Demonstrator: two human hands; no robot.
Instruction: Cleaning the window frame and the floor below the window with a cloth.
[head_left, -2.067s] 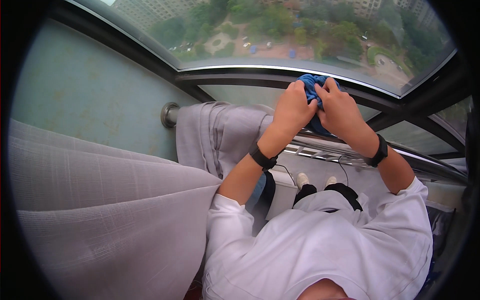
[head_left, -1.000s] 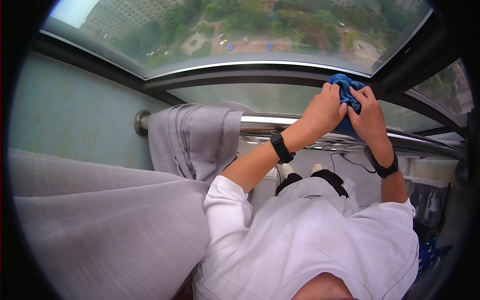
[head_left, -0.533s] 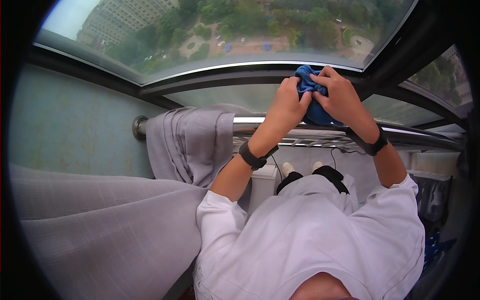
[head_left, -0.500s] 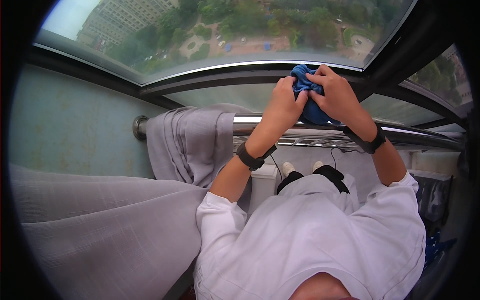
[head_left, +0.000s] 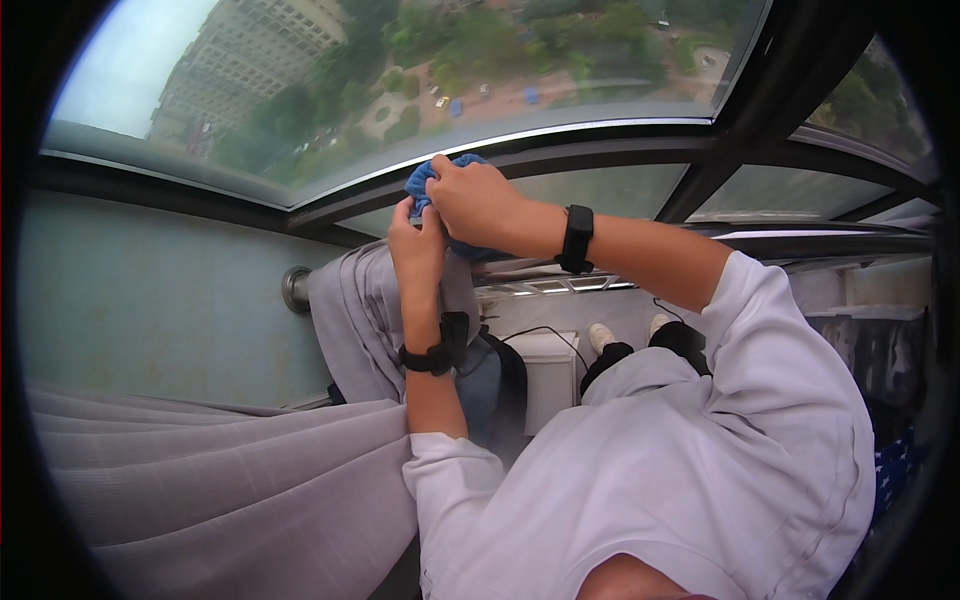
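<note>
A crumpled blue cloth (head_left: 420,184) is bunched between my two hands, just in front of the dark window frame (head_left: 610,146). My left hand (head_left: 414,244) pinches the cloth's near left edge with thumb and fingertips. Curled over its top, my right hand (head_left: 478,206) grips it from the right and hides much of it. A darker fold of cloth hangs below the right hand. Each wrist wears a black band. Grey curtain fabric (head_left: 350,300) lies over the metal rail just below my left hand.
Large window glass (head_left: 520,70) rises ahead, with trees and buildings far below outside. A metal rail (head_left: 780,247) runs across in front of me. More grey curtain (head_left: 230,470) hangs at the left, beside a pale green wall (head_left: 170,300). A white box (head_left: 553,375) stands near my feet.
Both hands have moved left along the window frame, taking the blue cloth with them. My right arm now reaches across, and the right hand covers more of the cloth.
</note>
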